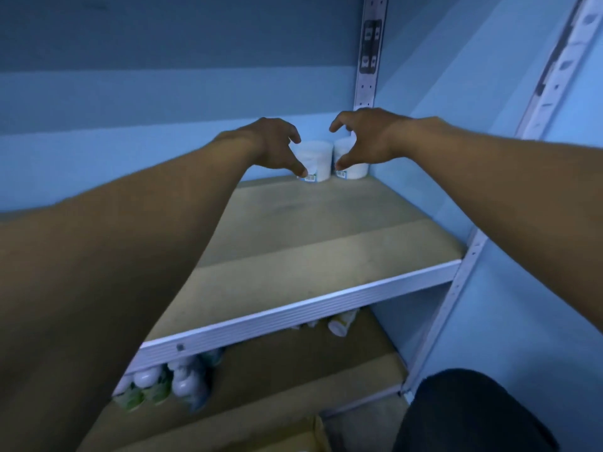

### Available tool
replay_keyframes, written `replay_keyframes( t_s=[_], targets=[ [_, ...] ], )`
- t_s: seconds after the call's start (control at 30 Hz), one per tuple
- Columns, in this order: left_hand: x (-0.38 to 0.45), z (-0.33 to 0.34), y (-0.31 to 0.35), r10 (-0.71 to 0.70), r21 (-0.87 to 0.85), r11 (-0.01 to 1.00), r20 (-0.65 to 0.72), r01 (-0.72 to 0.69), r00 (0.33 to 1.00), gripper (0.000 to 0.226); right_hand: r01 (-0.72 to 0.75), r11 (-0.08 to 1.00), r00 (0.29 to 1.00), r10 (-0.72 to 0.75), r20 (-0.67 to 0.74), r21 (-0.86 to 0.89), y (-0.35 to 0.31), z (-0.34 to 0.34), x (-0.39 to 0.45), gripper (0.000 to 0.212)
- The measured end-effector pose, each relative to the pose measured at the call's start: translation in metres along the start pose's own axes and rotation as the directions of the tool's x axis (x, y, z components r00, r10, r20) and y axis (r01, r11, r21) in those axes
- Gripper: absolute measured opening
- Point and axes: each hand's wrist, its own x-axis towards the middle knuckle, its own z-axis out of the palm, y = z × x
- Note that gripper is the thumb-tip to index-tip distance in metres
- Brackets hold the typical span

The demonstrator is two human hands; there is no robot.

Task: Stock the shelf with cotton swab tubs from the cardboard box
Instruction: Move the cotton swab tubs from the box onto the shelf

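— Forearms fill the near view, both stretched to the back right corner of the shelf (293, 249). What are the hands doing?

— Both are spread wide and hold nothing. Left hand (277, 145) has its thumb tip at the front of the left tub (318, 159), whether touching or just clear I cannot tell. Right hand (365, 138) curls in front of the right tub (354, 169), part of which it hides.

— So which step is this?

— I judge it the setting-down: two tubs stand upright, side by side, nearly touching, against the back wall, and the fingers look to be around them, not clamped.

— And next?

— More tubs are needed, so the hands must go to the box (313, 433); only a cardboard corner shows at the bottom edge, and nothing of its contents. The next pair would go beside or in front of these.

— Counts?

— Two tubs, two hands, one box corner. The rest of the shelf board is bare. Below, a cluster of white-capped bottles (163, 384) sits at the left, too blurred to count, and one lies on its side farther right.
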Motion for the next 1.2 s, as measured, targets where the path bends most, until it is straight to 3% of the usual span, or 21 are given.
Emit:
replay_keyframes(
  t_s=[0.43, 0.83, 1.2],
  targets=[
    [-0.160, 0.000, -0.014, 0.000, -0.042, 0.999, -0.056, -0.003, 0.998, 0.077, 0.156, 0.985, 0.987, -0.153, -0.051, 0.078, -0.075, 0.015, -0.116, 0.081],
    [-0.272, 0.010, -0.043, 0.004, -0.062, 0.998, -0.098, -0.010, 0.995, 0.073, 0.273, 0.910, 0.962, -0.265, -0.071, 0.312, -0.146, 0.055, -0.197, 0.079],
    [-0.365, 0.051, -0.090, -0.040, -0.031, 0.999, -0.018, 0.040, 0.999, 0.061, 0.328, 0.839, 0.920, -0.388, 0.053, 0.435, -0.208, 0.123, -0.240, 0.070]
  ],
)
